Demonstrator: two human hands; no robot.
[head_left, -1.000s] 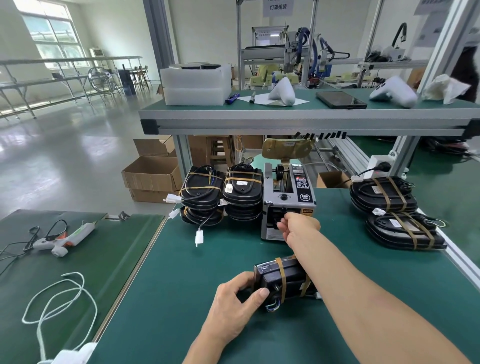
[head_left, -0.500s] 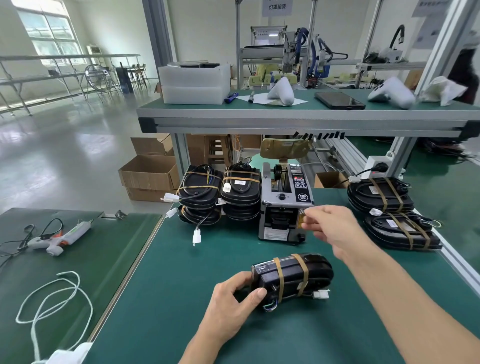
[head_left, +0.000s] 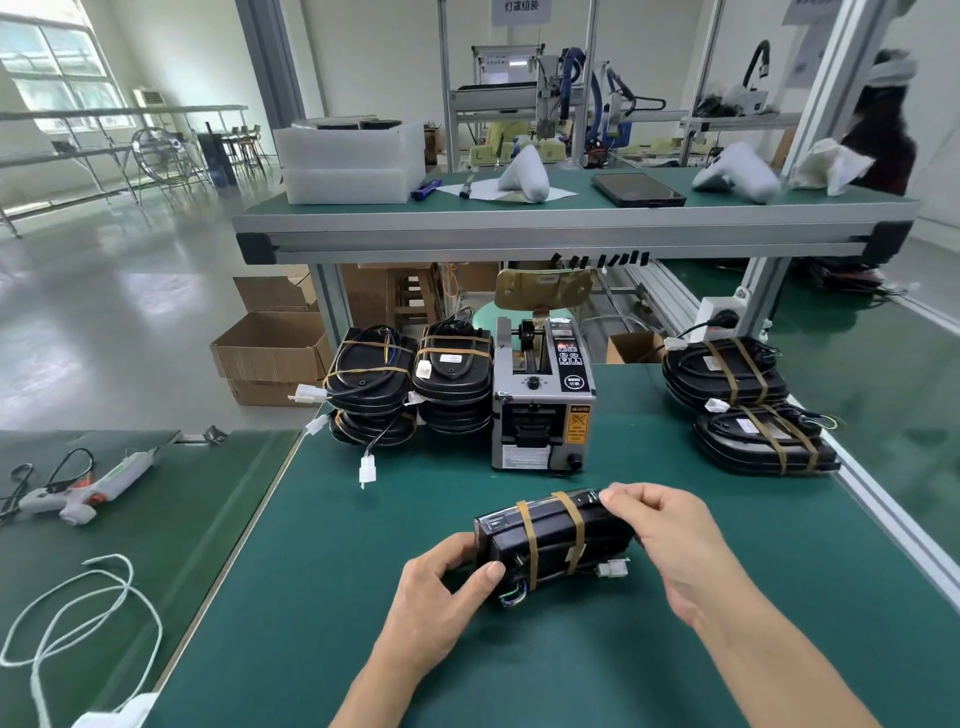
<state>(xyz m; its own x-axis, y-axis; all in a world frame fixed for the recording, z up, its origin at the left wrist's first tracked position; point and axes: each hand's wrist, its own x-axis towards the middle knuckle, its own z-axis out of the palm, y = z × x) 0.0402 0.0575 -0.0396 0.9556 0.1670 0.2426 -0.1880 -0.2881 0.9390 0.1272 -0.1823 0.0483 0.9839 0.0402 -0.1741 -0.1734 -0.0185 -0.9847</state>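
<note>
The black bundle, a stack of dark housings strapped by two tan bands, lies on the green table at lower centre of the frame. The left hand grips its left end, thumb curled over the front. The right hand has thumb and forefinger pressed together in a pinch at the bundle's upper right corner; whether a strip of tape sits between them is too small to tell. The likely trouble is that a pull at that corner slides the stacked pieces out of line or twists the bundle out of the left hand's hold. The loose white connector and its wires at the front might also get trapped under a fresh band. Behind stands a grey tape dispenser, with strapped stacks to its left and further stacks at right. A glue gun and a white cord lie on the neighbouring table at left, and a shelf crosses the upper frame of a bright workshop hall.
</note>
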